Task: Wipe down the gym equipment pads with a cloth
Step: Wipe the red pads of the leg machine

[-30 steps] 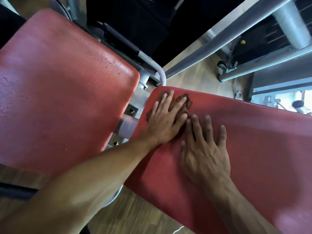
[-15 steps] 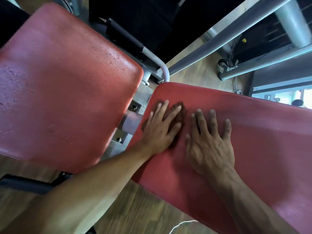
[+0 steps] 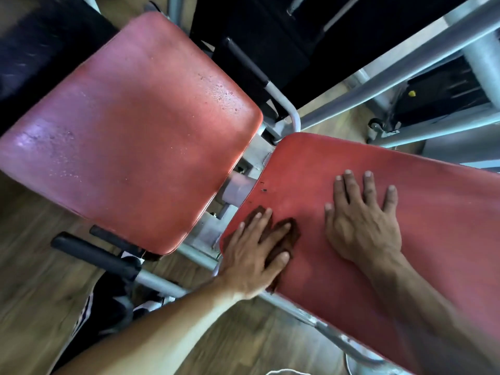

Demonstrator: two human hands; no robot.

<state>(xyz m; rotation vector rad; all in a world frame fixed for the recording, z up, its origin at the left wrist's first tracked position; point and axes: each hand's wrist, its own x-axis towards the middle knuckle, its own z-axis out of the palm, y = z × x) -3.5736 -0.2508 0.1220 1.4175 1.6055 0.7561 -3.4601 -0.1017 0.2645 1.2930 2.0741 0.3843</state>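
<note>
Two worn red pads fill the view: a large one (image 3: 130, 131) at the left and a second (image 3: 405, 266) at the right. My left hand (image 3: 251, 253) lies flat near the right pad's near left corner, pressing a dark brown cloth (image 3: 288, 236) against it; most of the cloth is hidden under the fingers. My right hand (image 3: 362, 220) rests flat on the same pad with fingers spread, holding nothing, a short gap to the right of the cloth.
Grey metal frame tubes (image 3: 392, 77) cross the upper right. A black-gripped handle (image 3: 92, 253) sticks out below the left pad. A bracket (image 3: 235, 185) joins the two pads. Wooden floor (image 3: 32, 280) lies beneath, with a dark shoe (image 3: 108, 309) near the handle.
My left hand has slid the cloth back toward me, from the far left corner of the right pad to its near left edge. The right hand stayed flat on the pad.
</note>
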